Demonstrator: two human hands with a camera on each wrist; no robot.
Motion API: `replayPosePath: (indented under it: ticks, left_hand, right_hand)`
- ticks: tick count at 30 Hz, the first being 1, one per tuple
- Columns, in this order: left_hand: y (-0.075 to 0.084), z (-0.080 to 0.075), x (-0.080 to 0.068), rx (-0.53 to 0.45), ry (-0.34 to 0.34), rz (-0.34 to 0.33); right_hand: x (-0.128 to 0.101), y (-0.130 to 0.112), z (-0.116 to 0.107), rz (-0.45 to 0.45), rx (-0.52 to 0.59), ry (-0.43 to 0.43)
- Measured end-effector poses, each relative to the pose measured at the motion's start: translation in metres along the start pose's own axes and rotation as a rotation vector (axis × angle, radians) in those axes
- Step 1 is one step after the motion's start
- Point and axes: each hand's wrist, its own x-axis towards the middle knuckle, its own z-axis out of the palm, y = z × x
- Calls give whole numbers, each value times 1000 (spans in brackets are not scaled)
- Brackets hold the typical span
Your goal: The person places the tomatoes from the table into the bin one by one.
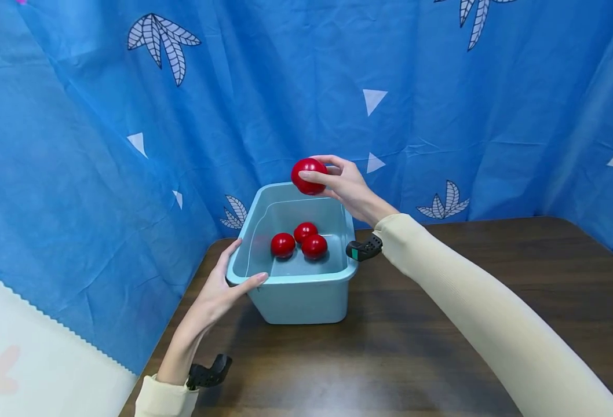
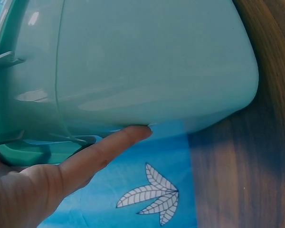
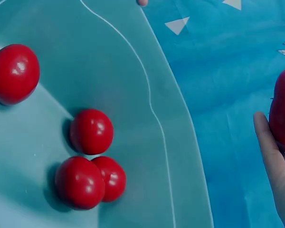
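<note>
A glossy red tomato (image 1: pixel 309 176) is held by my right hand (image 1: pixel 345 185) above the far end of a light blue plastic bin (image 1: pixel 298 304). The thumb crosses its near side, with fingers behind. At the right edge of the right wrist view the held tomato (image 3: pixel 284 111) is partly cut off. My left hand (image 1: pixel 220 289) grips the bin's near left corner, thumb along the front rim and fingers at the left side. The left wrist view shows one straight digit (image 2: pixel 107 154) against the outer wall (image 2: pixel 156 61). Several tomatoes (image 3: pixel 91 131) lie on the bin's floor.
The bin stands on a dark brown wooden table (image 1: pixel 416 347). A blue cloth (image 1: pixel 306 87) with leaf and triangle prints hangs behind and to the left. White cloth (image 1: pixel 35 359) with a scalloped edge lies at the lower left. Each wrist wears a black device (image 1: pixel 210 372).
</note>
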Motion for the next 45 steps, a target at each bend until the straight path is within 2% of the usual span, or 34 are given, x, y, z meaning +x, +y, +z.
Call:
replayPosePath:
  ticks: [8,17,31,39,45]
  left_hand:
    - [3,5,2,2,-1,0]
    - [6,8,4,6,-1,13]
    - [2,8,-2,17,9,-19]
    - [3,3,-3,21,9,-6]
    - [1,0,-2,22,2,0]
  right_hand:
    - [2,13,6,52,-29,37]
    - [-1,14,6,45,-49,-8]
    - [-5,19,10,145,-34,-58]
    - [-9,12,6,112,-1,-124]
    - [-18,10,-9,90,36,-141]
